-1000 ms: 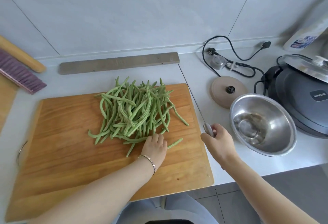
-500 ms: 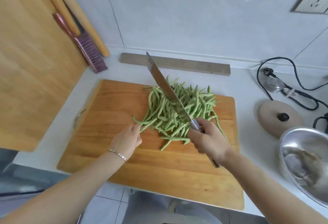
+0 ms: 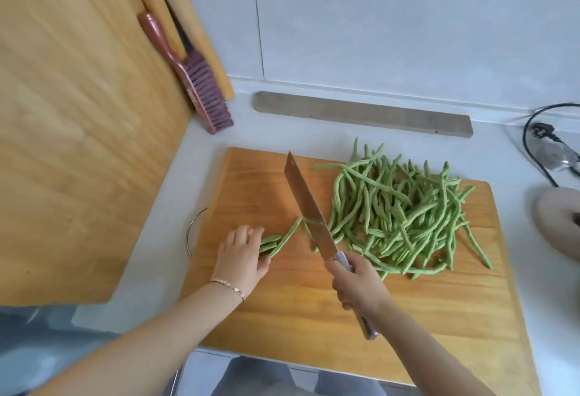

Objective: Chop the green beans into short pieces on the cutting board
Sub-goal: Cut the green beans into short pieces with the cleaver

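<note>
A wooden cutting board lies on the white counter. A big pile of long green beans covers its far right part. My left hand grips a small bundle of beans pulled out to the left of the pile. My right hand holds a cleaver by its handle. The blade stands edge-down on the board between the bundle and the pile, across the beans.
A large wooden board leans at the left, with a pink brush and rolling pins beside it. A grey wooden strip lies along the wall. A black cable and a beige lid sit at the right.
My view has swung left. My left hand has drawn a few beans out of the pile to the left, and the cleaver has come down between them and the pile.
</note>
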The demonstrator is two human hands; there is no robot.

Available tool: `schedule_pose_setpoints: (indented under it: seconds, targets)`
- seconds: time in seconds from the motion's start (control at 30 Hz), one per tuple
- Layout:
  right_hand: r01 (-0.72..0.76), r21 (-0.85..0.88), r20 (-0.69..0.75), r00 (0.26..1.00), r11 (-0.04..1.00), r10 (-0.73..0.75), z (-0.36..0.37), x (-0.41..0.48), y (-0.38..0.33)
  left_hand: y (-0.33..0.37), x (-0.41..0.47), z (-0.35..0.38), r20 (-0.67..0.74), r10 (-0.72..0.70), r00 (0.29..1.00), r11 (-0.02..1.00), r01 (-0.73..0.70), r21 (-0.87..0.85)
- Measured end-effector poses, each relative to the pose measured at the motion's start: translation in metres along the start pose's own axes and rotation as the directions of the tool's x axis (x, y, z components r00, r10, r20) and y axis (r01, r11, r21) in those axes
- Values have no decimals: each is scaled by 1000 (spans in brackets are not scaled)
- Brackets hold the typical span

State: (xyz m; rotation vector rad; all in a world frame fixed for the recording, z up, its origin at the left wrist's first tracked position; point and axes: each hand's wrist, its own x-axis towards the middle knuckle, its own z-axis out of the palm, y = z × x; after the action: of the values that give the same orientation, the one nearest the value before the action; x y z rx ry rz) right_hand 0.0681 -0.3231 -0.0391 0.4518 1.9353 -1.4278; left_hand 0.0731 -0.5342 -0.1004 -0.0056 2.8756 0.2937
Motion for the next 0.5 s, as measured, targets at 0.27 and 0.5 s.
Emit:
schedule_pose_setpoints:
  seconds: [0.27, 0.5]
  targets:
    - [-113, 241, -47, 991, 964, 128, 32, 9, -17, -30, -3, -5, 98, -220, 970, 945, 237, -224]
    - [-69, 31, -95, 993, 997, 71, 24, 21, -16, -16, 18, -10, 35, -207, 978, 938, 208, -277]
